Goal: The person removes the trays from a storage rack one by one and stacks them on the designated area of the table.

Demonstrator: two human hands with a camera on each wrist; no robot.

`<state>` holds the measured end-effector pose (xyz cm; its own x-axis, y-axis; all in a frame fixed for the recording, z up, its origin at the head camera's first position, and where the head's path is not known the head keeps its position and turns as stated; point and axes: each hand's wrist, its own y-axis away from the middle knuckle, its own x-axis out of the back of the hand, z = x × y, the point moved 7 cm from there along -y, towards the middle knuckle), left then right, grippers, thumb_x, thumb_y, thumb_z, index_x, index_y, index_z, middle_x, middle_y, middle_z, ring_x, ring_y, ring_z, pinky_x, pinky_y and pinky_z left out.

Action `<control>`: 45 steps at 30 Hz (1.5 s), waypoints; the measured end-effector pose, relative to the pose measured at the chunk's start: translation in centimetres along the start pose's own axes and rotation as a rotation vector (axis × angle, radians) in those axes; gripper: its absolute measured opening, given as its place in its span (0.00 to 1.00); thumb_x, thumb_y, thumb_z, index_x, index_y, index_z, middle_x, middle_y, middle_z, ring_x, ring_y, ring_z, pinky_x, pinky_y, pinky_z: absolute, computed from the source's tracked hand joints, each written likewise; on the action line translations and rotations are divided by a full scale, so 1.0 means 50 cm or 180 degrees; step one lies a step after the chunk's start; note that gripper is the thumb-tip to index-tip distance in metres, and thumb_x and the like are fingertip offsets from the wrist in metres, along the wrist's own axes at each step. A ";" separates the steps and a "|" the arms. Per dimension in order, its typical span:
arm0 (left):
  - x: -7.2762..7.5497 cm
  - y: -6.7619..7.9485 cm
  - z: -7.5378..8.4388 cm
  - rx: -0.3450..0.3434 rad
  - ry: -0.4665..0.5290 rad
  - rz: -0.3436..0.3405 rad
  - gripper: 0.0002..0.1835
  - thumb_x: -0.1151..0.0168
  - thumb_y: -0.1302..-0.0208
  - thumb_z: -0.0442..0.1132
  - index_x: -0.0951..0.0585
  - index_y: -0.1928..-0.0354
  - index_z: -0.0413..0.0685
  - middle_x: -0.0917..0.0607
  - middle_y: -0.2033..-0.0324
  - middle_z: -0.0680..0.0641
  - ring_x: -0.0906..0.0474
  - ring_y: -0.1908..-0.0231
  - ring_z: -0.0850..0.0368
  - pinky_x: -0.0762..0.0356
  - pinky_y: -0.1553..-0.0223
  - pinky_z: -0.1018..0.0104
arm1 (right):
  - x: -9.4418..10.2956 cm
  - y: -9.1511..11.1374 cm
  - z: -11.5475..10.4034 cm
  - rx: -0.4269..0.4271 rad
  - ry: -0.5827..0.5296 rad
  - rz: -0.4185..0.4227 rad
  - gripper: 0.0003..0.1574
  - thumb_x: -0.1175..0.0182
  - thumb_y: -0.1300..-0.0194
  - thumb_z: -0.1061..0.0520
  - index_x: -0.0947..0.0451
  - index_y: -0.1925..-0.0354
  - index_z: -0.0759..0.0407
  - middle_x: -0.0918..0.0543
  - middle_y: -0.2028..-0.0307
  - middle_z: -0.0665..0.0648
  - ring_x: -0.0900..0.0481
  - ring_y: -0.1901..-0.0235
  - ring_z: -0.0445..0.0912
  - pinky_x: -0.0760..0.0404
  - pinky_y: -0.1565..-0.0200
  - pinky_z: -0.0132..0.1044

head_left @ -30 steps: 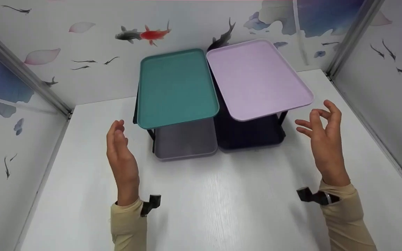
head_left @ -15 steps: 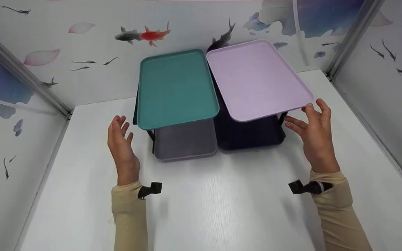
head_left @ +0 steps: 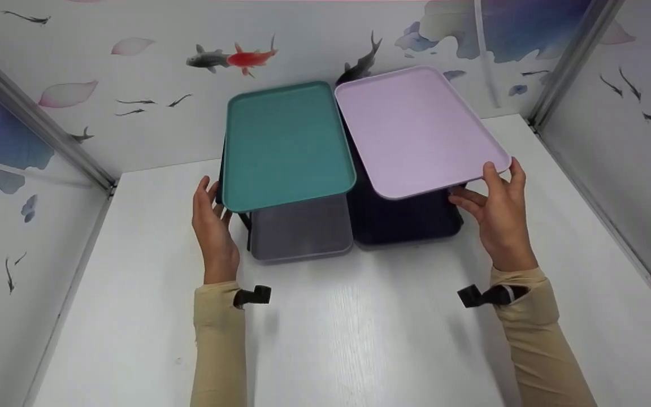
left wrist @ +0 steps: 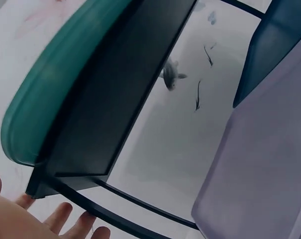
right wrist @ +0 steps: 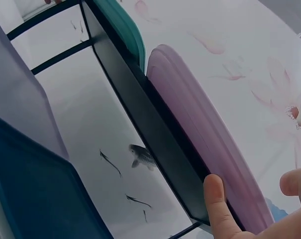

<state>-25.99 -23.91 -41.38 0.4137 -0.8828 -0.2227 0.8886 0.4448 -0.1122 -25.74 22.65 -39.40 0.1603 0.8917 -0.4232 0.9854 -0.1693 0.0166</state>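
A two-tier black rack (left wrist: 100, 94) carries a green tray (head_left: 289, 147) and a lilac tray (head_left: 421, 130) side by side on top. My left hand (head_left: 212, 234) is at the rack's left front corner, its fingers partly behind the green tray. In the left wrist view, the fingertips (left wrist: 83, 224) lie right at the rack's curved side bar. My right hand (head_left: 503, 226) is at the front right corner of the lilac tray. One fingertip overlaps the rim, while other fingers reach beneath it toward the rack's leg.
On the lower tier sit a grey tray (head_left: 303, 229) and a dark navy tray (head_left: 407, 220). The rack stands on a white table (head_left: 354, 333), close to a back wall (head_left: 150, 124) with printed fish. Side walls with metal corner posts flank the table.
Both hands have moved forward and inward to the rack: the left to its left corner, the right leftward to the lilac tray's corner. The trays and rack have stayed in place.
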 end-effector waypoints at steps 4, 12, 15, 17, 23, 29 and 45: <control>-0.008 -0.008 -0.009 -0.0072 -0.0052 -0.0101 0.29 0.61 0.17 0.56 0.37 0.23 0.55 0.31 0.28 0.47 0.33 0.30 0.54 0.43 0.26 0.45 | -0.004 -0.007 0.003 0.0083 -0.0047 -0.0002 0.46 0.47 0.21 0.48 0.64 0.21 0.47 0.38 0.41 0.57 0.14 0.65 0.49 0.12 0.59 0.37; -0.016 -0.018 -0.031 -0.0067 -0.0022 -0.0181 0.29 0.58 0.18 0.56 0.35 0.23 0.54 0.34 0.25 0.52 0.38 0.26 0.61 0.41 0.25 0.63 | -0.007 -0.020 0.011 0.0112 -0.0056 0.0037 0.46 0.42 0.23 0.52 0.60 0.22 0.44 0.36 0.43 0.60 0.14 0.64 0.50 0.12 0.62 0.36; -0.017 -0.020 -0.036 -0.0105 -0.0010 -0.0172 0.29 0.58 0.18 0.56 0.34 0.24 0.54 0.33 0.26 0.52 0.37 0.26 0.60 0.41 0.25 0.64 | -0.007 -0.023 0.011 0.0117 -0.0073 0.0046 0.46 0.42 0.24 0.54 0.60 0.22 0.43 0.35 0.43 0.60 0.13 0.66 0.49 0.12 0.63 0.36; -0.019 -0.021 -0.038 -0.0160 -0.0056 -0.0179 0.28 0.59 0.18 0.57 0.34 0.24 0.55 0.32 0.26 0.52 0.37 0.27 0.60 0.42 0.25 0.63 | -0.007 -0.024 0.012 0.0122 -0.0091 0.0039 0.46 0.42 0.23 0.55 0.59 0.22 0.43 0.35 0.44 0.61 0.12 0.68 0.49 0.11 0.64 0.37; -0.023 -0.023 -0.043 -0.0299 -0.0203 -0.0234 0.28 0.63 0.17 0.58 0.34 0.24 0.57 0.33 0.26 0.55 0.39 0.26 0.61 0.45 0.23 0.62 | -0.008 -0.024 0.009 0.0129 -0.0105 0.0015 0.50 0.45 0.23 0.59 0.65 0.20 0.42 0.34 0.45 0.62 0.12 0.69 0.50 0.11 0.63 0.38; -0.020 -0.025 -0.044 -0.0392 -0.0200 -0.0228 0.27 0.64 0.17 0.56 0.33 0.25 0.56 0.31 0.28 0.54 0.37 0.27 0.60 0.43 0.25 0.61 | -0.008 -0.018 0.004 0.0151 -0.0131 0.0022 0.51 0.50 0.23 0.62 0.70 0.20 0.42 0.35 0.41 0.60 0.12 0.65 0.51 0.12 0.57 0.40; -0.013 -0.026 -0.043 -0.0396 -0.0234 -0.0266 0.27 0.62 0.17 0.56 0.33 0.25 0.55 0.30 0.28 0.54 0.35 0.28 0.60 0.40 0.25 0.60 | -0.003 0.021 -0.001 0.0403 -0.0596 0.0116 0.47 0.47 0.25 0.68 0.58 0.22 0.44 0.36 0.37 0.63 0.12 0.59 0.57 0.12 0.55 0.48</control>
<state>-27.83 -23.58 -43.18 0.3569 -0.9241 -0.1367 0.8910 0.3807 -0.2473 -24.72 22.35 -39.27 0.1705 0.7927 -0.5853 0.9623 -0.2617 -0.0741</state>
